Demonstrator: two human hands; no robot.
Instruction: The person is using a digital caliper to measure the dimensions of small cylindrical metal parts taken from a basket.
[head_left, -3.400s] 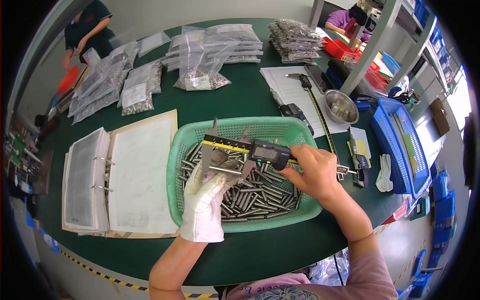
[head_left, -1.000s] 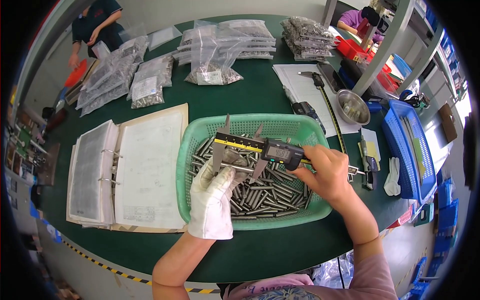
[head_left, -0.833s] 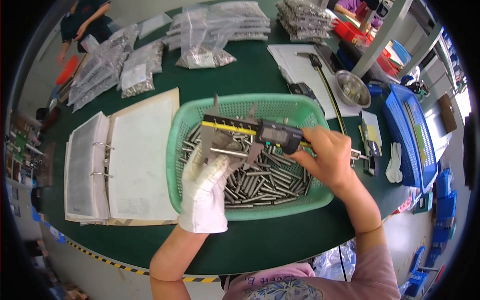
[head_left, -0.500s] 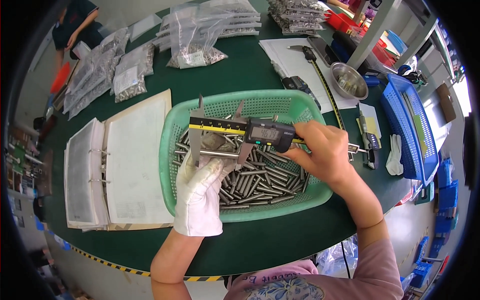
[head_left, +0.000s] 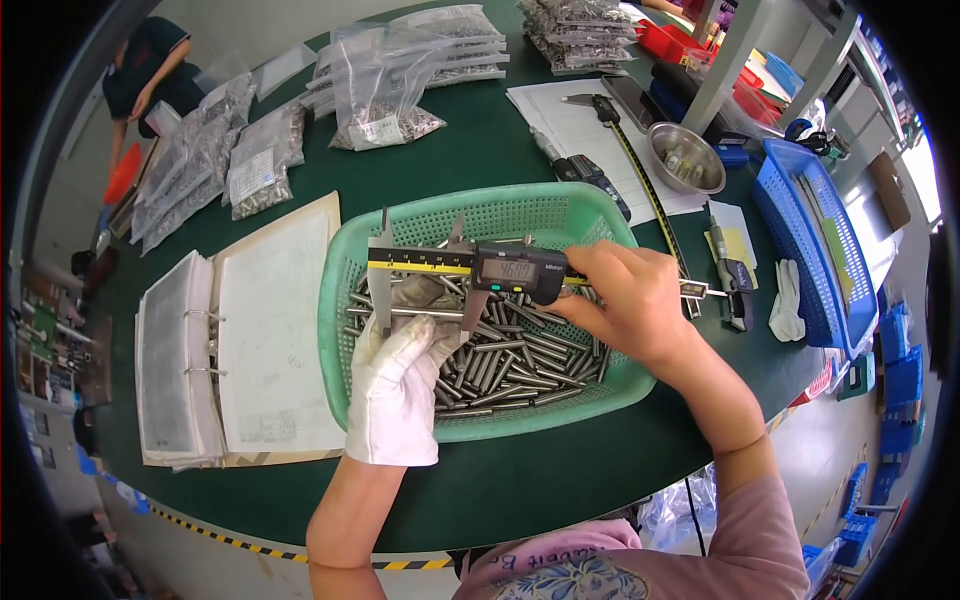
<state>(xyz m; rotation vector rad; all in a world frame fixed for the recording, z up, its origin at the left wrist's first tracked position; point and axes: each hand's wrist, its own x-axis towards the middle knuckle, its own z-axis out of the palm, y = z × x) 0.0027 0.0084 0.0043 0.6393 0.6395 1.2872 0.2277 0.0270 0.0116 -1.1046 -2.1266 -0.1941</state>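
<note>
My left hand [head_left: 395, 385], in a white glove with dirty fingertips, pinches a slim steel pin [head_left: 415, 313]. The pin lies lengthwise between the jaws of a digital caliper [head_left: 522, 272], whose jaws appear to touch its two ends. My bare right hand [head_left: 625, 300] grips the right end of the caliper, thumb below and fingers above. Both hands are over a green perforated basket [head_left: 540, 418], which holds many loose steel pins [head_left: 515, 358]. Part of the glove's fingers is hidden behind the caliper jaws.
Left of the basket lies an open ring binder [head_left: 275, 340]. Bags of metal parts [head_left: 385, 125] stand along the back. To the right are another caliper [head_left: 640, 165], micrometers [head_left: 735, 275], a metal bowl [head_left: 685, 157], a white glove [head_left: 788, 300] and a blue basket [head_left: 805, 250]. A person [head_left: 150, 70] stands far left.
The view has shifted slightly. Both hands keep their hold on the pin and the caliper, and the digits on the caliper's display have changed a little.
</note>
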